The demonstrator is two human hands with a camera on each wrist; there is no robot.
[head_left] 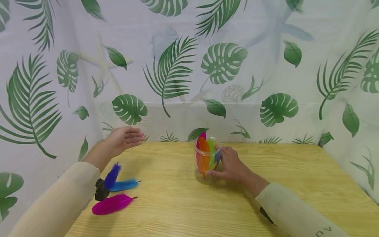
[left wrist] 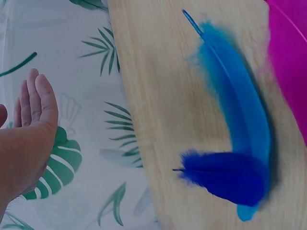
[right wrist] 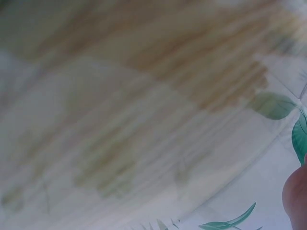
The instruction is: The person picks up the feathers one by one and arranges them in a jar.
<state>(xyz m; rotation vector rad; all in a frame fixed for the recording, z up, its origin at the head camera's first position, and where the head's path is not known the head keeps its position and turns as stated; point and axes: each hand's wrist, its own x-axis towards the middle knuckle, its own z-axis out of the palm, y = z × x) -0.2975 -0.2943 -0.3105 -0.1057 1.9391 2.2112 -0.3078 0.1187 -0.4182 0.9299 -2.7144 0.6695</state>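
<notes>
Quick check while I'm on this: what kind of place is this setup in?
Probably a staged recording booth, not a home. A leaf-print curtain closes in a bare wooden table, which holds only a clear jar of feathers and three loose feathers.

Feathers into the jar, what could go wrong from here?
1. The dark blue feather looks airborne beneath the open left hand, near the table's left edge; it may drift off.
2. The jar is packed with upright feathers and steadied only by the right hand; pushing more in could tip it.
3. The light blue feather and magenta feather lie loose; arm movement may scatter them.
</notes>
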